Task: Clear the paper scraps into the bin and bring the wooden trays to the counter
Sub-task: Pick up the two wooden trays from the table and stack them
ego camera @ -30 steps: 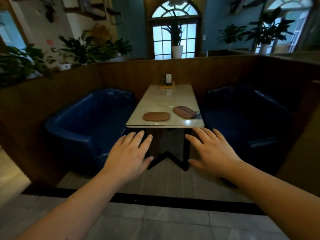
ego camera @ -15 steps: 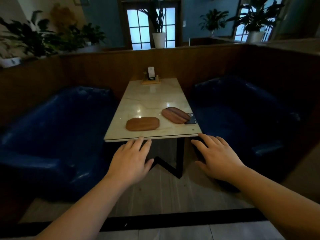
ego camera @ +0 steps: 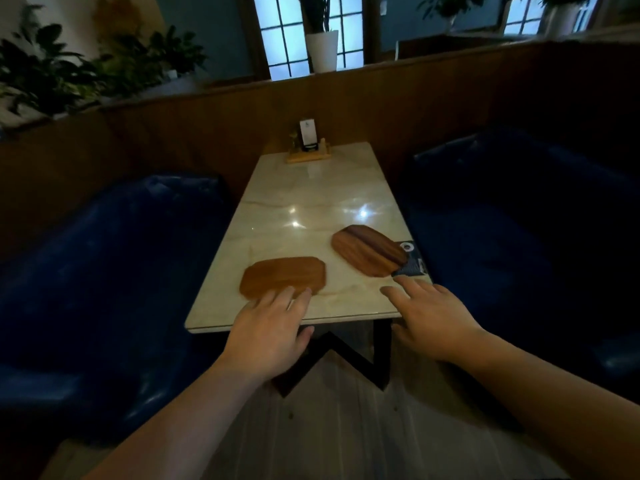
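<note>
Two flat wooden trays lie near the front of a pale marble table. The lighter tray is on the left, the darker striped tray on the right, resting partly over a dark printed paper at the table's right edge. My left hand hovers open over the front edge, its fingertips at the lighter tray's near rim. My right hand is open too, with fingertips just short of the dark paper. Neither hand holds anything.
A small wooden stand with a card sits at the table's far end. Blue padded sofas flank the table on the left and right. A wooden partition and potted plants stand behind. Black table legs show below.
I have come closer to the table. Both hands moved forward from below the table edge to above its front, reaching the trays.
</note>
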The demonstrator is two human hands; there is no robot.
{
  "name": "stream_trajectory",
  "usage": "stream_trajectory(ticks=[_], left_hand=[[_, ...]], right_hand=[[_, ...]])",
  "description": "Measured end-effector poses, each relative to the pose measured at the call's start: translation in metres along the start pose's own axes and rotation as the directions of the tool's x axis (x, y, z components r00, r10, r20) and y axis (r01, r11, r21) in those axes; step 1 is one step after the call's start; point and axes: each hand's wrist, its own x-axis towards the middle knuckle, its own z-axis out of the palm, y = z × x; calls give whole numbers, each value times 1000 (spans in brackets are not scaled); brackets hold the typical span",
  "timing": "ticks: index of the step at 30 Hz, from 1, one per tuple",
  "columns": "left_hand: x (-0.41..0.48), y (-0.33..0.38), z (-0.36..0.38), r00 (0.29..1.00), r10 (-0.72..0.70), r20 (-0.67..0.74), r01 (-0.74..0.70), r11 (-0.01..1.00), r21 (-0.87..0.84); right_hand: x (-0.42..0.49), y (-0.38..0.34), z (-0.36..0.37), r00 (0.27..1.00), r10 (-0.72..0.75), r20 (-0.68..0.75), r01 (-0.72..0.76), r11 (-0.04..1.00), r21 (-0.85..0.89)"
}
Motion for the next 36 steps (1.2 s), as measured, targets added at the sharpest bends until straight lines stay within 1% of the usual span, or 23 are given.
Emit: stream_trajectory(ticks=[3, 6, 11, 14, 21, 27, 30, 33, 36], left_hand=[[46, -9, 12, 999, -23, 39, 23, 1000, -3], [80, -20, 27, 997, -48, 53, 49, 999, -7], [114, -44, 56, 991, -76, 112, 77, 997, -7], [127, -60, 69, 986, -82, 148, 88, 996, -34], [173, -128, 120, 984, -84, 159, 95, 993, -65], [220, -206, 173, 980, -48, 194, 79, 985, -151], [236, -242, 199, 966, -64, 251, 111, 978, -177], [248, -276, 231, 949, -61, 309, 130, 970, -207], [255, -302, 264, 916, -70, 395, 174, 957, -234]], right_hand=[[48, 23, 8, 998, -46, 37, 45, 998, 38], [94, 41, 14, 994, -91, 63, 89, 995, 35], [155, 47, 33, 982, -136, 128, 130, 990, 56], [185, 45, 46, 979, -125, 162, 111, 989, 96], [262, 21, 75, 982, -70, 175, 48, 991, 127], [342, -8, 101, 967, 31, 251, -58, 993, 99], [370, -13, 120, 947, 123, 295, -163, 980, 116], [388, -18, 149, 901, 197, 386, -267, 954, 136], [400, -25, 172, 848, 277, 451, -378, 914, 149]])
